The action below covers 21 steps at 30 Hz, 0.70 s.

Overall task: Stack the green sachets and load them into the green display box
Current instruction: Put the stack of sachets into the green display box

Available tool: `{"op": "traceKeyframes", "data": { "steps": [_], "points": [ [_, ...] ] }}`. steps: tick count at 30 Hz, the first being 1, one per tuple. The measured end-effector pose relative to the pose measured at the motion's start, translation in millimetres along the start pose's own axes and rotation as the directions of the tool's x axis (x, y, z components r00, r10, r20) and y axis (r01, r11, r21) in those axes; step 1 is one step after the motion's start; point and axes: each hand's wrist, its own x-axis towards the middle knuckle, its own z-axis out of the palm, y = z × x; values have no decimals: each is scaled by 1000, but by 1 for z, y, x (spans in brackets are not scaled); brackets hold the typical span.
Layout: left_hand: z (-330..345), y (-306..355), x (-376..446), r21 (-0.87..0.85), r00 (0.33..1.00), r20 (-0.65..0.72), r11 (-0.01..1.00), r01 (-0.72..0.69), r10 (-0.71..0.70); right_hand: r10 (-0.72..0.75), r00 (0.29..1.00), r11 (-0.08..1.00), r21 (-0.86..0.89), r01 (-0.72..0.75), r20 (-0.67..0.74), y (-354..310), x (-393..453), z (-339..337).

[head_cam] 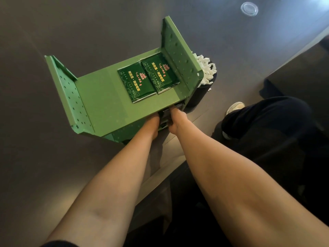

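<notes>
Sachets, dark green foil w/ gold print (147, 79), lie in two piles on top of the green card display box (99, 97) on the grey worktop (35, 157). Both hands, left (151, 124) & right (175, 120), reach into its near front opening, seemingly round dark packets; fingers hidden, grip can't be confirmed. Risk: pushing nudges box, top piles slide off. Interior unseen.
</notes>
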Motion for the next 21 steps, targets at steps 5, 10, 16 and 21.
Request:
{"op": "traceKeyframes", "data": {
  "steps": [5,10,16,21],
  "points": [
    [3,-8,-24,-80,995,-98,996,24,-32,12,1000,998,-58,-11,25,6,-10,-27],
    [26,-17,-61,54,988,-112,992,116,-110,-33,998,999,-20,34,47,-16,-38,-69],
    [94,2,-129,93,988,149,995,21,-34,-171,976,985,-57,164,-137,-69,-84,-109],
    [143,83,-202,-46,945,152,958,-284,288,-450,893,883,-151,444,-5,-154,-147,-126]
  ]
}}
